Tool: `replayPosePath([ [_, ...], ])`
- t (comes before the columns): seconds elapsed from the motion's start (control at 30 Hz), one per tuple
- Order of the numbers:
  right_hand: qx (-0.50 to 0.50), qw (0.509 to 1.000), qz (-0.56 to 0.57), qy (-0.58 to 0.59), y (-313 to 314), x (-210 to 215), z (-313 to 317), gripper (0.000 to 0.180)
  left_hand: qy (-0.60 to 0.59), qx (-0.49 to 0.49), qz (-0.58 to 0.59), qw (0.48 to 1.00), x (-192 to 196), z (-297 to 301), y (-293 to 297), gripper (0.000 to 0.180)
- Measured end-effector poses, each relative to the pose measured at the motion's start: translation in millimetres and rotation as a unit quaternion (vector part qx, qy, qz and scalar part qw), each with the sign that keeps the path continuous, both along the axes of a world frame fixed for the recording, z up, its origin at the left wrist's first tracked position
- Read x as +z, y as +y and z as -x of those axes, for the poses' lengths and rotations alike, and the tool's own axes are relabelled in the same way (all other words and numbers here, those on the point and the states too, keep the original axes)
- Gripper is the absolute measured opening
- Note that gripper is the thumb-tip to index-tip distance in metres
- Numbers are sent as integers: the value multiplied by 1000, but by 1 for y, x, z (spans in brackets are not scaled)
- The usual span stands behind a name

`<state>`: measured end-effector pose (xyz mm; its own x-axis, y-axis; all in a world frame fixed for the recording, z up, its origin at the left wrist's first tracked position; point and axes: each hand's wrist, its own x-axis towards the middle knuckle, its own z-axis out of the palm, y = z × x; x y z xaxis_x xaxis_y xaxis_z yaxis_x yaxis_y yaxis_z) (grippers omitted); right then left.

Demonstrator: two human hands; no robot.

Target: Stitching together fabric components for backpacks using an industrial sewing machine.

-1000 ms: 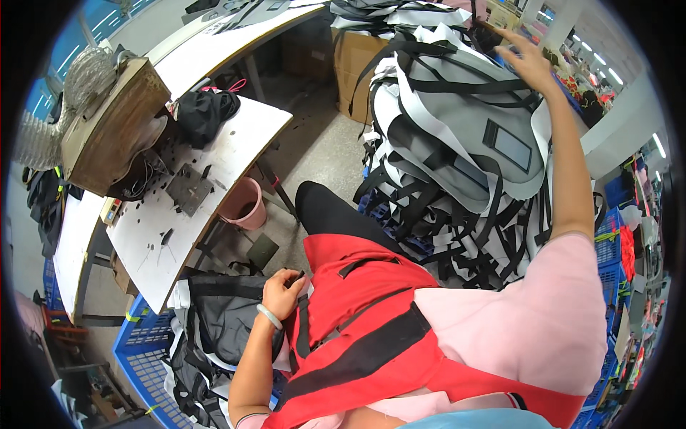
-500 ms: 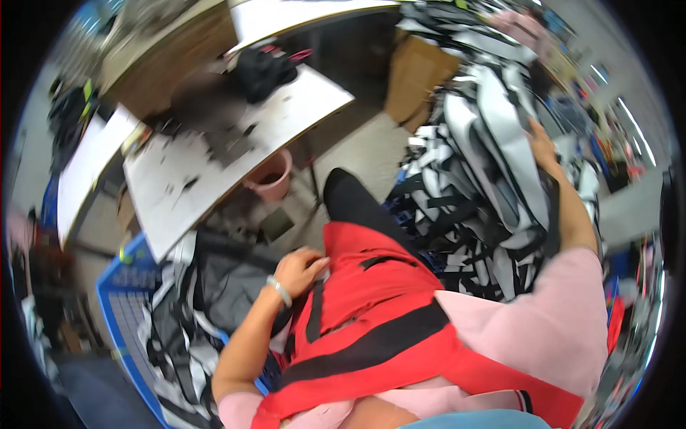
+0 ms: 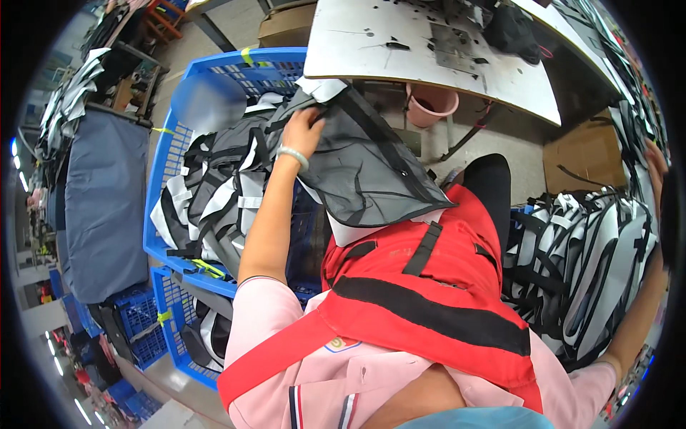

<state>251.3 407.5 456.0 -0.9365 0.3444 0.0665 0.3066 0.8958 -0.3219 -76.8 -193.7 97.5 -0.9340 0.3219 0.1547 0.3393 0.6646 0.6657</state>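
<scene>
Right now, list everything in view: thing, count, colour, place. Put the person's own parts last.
grey fabric panel: one, dark grey, lifted over the crate edge and the lap
large crate: one, blue, left, filled with grey-and-white strapped pieces
lower crates: at least two, blue, below the large one
work table: one, white, top, with small dark parts
bucket: one, pink, under the table
cardboard box: one, brown, right
stack of bags: one pile, grey, white and black, right
apron: one, red with black bands, on the lap
left hand: grips the panel
right hand: on the stack, at the rim
</scene>
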Motion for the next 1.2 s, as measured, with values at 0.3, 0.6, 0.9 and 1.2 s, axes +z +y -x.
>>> replayPosePath([
  [0.3, 416, 877, 135, -197, -319, -192, 177, 33, -206, 228, -24, 951, -100, -39, -78, 44],
  [0.6, 551, 829, 35, -90, -352, -284, 134, 32, -472, 213, -143, 844, -54, -58, -82, 33],
  [0.9, 272, 885, 338, -171, -242, -272, 186, 36, -234, -245, -84, 937, 38, -156, 115, 27],
  [1.2, 309, 862, 297, -269, -366, -317, 217, 42, -170, -560, 39, 810, 91, -184, 147, 29],
])
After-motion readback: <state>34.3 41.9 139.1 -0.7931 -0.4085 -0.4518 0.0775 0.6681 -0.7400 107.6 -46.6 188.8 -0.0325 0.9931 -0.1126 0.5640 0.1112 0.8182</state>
